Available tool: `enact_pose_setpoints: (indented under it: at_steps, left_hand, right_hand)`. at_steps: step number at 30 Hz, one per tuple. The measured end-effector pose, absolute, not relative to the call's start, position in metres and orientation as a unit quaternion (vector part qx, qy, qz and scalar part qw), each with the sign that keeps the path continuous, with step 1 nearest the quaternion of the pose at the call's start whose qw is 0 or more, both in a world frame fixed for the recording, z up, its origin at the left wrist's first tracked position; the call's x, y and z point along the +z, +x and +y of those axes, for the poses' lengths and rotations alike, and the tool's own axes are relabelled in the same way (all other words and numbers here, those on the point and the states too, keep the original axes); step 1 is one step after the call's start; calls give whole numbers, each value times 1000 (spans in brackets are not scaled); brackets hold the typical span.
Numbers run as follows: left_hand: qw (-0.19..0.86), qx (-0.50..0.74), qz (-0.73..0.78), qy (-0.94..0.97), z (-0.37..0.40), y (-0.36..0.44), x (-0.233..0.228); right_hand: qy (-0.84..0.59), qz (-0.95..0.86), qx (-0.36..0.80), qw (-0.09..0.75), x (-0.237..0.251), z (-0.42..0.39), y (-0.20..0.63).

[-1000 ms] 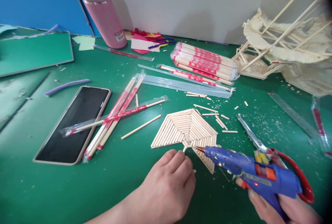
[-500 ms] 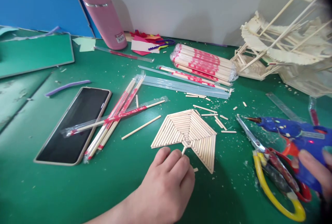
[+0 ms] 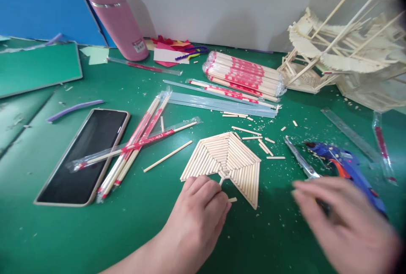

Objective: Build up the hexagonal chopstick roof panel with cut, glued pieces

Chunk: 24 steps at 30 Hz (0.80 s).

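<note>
A fan-shaped panel of glued wooden sticks [image 3: 242, 164] lies on the green table in the middle. My left hand [image 3: 198, 217] is closed at its lower edge, pinching a short wooden stick [image 3: 221, 180] that runs out from the panel's centre. The fingertips are hidden under the hand. My right hand [image 3: 345, 223], smeared by motion, hovers right of the panel with its thumb and fingers apart and nothing visible in it. Behind it the blue glue gun [image 3: 352, 168] rests on the table. The scissors [image 3: 301, 157] lie beside the gun, their handles mostly covered by my right hand.
Cut stick pieces [image 3: 264, 147] and crumbs are scattered behind the panel. Wrapped chopsticks [image 3: 136, 147] lie across a phone [image 3: 85, 155] at left. A chopstick bundle [image 3: 244, 75], a pink bottle [image 3: 116, 16] and a wooden stick model [image 3: 336, 54] stand along the back.
My right hand has let go of the glue gun, now laid on the table, and has moved left over the scissors' handles. My left hand stays at the panel. The view has shifted slightly.
</note>
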<state>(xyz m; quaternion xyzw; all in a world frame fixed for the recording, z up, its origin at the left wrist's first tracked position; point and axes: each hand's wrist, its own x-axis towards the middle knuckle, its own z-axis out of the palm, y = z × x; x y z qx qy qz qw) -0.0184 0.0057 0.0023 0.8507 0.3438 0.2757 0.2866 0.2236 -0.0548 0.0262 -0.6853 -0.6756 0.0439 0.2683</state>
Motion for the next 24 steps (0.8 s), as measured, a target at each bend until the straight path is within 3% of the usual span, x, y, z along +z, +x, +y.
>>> enact_pose_setpoints:
  at_steps: [2,6,14,24]
  left_hand:
    - [294,269,339,852,6,-19,2]
    - [297,253,330,860,7,-20,2]
    - [310,263,336,849,9,-20,2]
    - [204,209,392,872,10,-22,2]
  right_hand:
    - [-558,-779,105,265,25,-45,189]
    - [-520,-785,174,287,15,-31,160]
    - [-507,-797,164,283,11,-24,161]
    - [-504,-806,143,275,5,-8,168]
